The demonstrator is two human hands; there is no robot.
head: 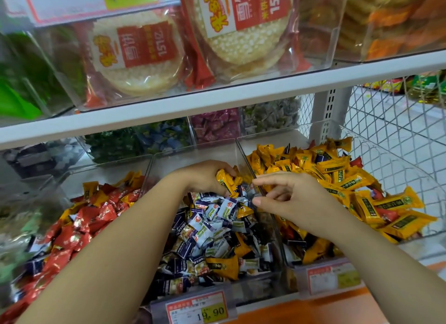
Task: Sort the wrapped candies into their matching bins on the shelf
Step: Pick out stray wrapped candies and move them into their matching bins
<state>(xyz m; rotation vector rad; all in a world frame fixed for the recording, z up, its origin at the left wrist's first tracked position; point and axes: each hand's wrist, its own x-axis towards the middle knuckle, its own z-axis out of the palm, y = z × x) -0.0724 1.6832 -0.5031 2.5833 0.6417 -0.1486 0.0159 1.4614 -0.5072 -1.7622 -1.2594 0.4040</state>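
Yellow candies (228, 181) are gripped in the left hand (205, 179) over the middle bin (193, 154); at its 3 o'clock, the right hand (292, 198) is seen slack-fingered, nothing held.

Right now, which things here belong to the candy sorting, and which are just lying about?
Part of the job: left hand holding yellow candies; right hand; red-candy bin; blue-and-white-candy bin; yellow-candy bin.
Just lying about: rice cake packs; price tag; wire mesh.

Upper shelf (217, 99) overhangs the middle bin (193, 154); its clear right wall (242, 152) bars sideways passage
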